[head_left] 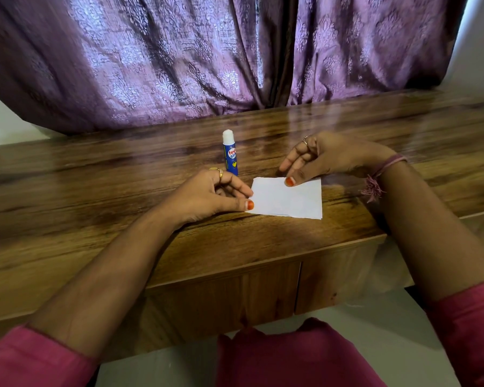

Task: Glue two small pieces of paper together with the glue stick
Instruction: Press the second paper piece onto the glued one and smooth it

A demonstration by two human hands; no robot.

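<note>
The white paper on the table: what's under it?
A second sheet's edge peeks out beneath the white paper along its near edge; the rest is covered. Both lie on the wooden table.

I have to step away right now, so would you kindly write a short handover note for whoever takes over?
Left hand: thumb presses the left edge of the paper.
Right hand: thumb presses its top edge.
Glue stick: upright, uncapped, on the table just behind the left hand; nobody holds it.
Done: a second edge shows along the bottom, so the pieces appear stacked.
Left: whether the glue has been applied cannot be told; check, press the sheets flat, find the cap, which is not in view.
</note>
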